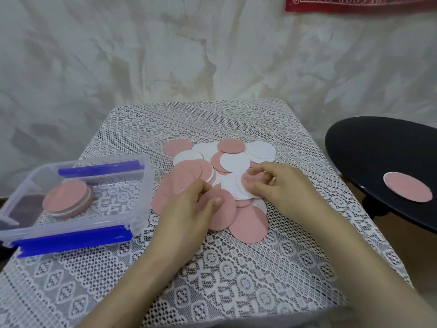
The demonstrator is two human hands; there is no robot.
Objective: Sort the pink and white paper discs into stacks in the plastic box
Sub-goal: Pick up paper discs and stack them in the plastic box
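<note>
Your left hand [186,209] pinches a pink disc [222,216] for the box [145,192]; your right hand [281,188] pinches a second disc [250,180] off the pile [234,162].

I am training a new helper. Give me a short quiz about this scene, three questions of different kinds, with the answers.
1. True or false: the left hand and the right hand both touch the loose disc pile.
2. Which colour tops the stack inside the plastic box? A white, B pink, C blue.
3. Fill in: one stray pink disc lies on the ___ round surface to the right.
Key: 1 true; 2 B; 3 black.
</note>
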